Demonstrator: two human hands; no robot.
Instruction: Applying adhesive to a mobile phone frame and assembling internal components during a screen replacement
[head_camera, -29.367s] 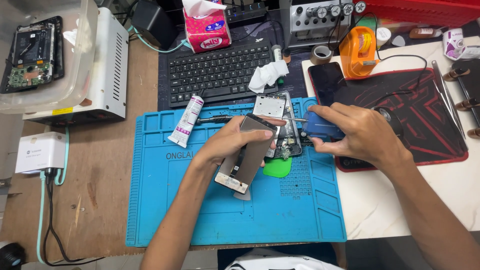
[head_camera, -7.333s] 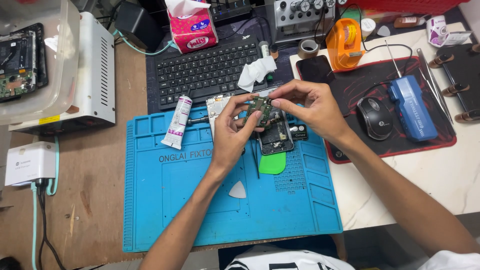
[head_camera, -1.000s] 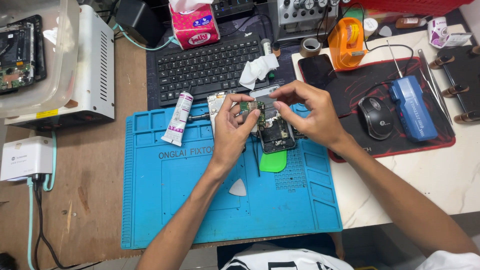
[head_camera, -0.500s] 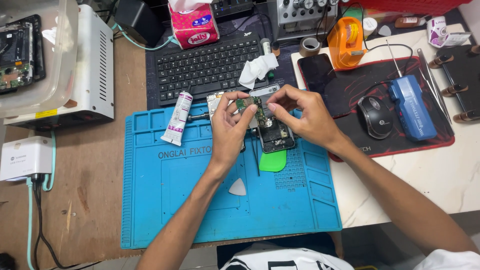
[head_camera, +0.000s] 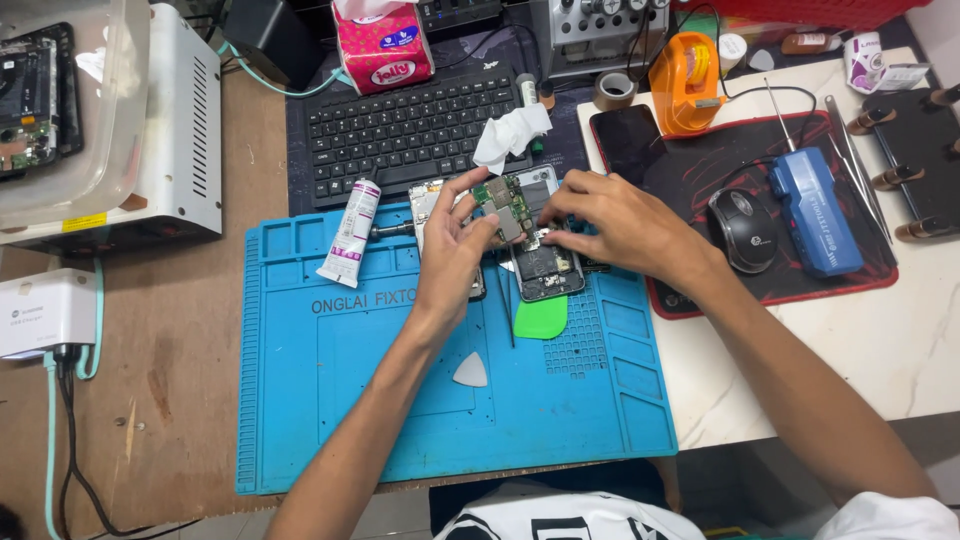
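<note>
The left hand (head_camera: 455, 250) pinched a small green circuit board (head_camera: 508, 205) between closed fingers, just above the opened phone (head_camera: 540, 262) on the blue mat (head_camera: 330, 400). The right hand (head_camera: 620, 225), at three o'clock from the board, touched its edge with fingers curled; the board's long axis ran roughly twelve to six.

A black keyboard (head_camera: 415, 125) lies behind the blue mat (head_camera: 420, 400) — a mouse (head_camera: 738, 230) and an orange tape dispenser (head_camera: 685, 80) sit well right.

Pink tissue pack (head_camera: 383, 45) behind keyboard (head_camera: 410, 120). White tube (head_camera: 350, 232), purple label, on blue mat (head_camera: 330, 400). Dark phone screen (head_camera: 630, 140) on red pad (head_camera: 700, 180).
</note>
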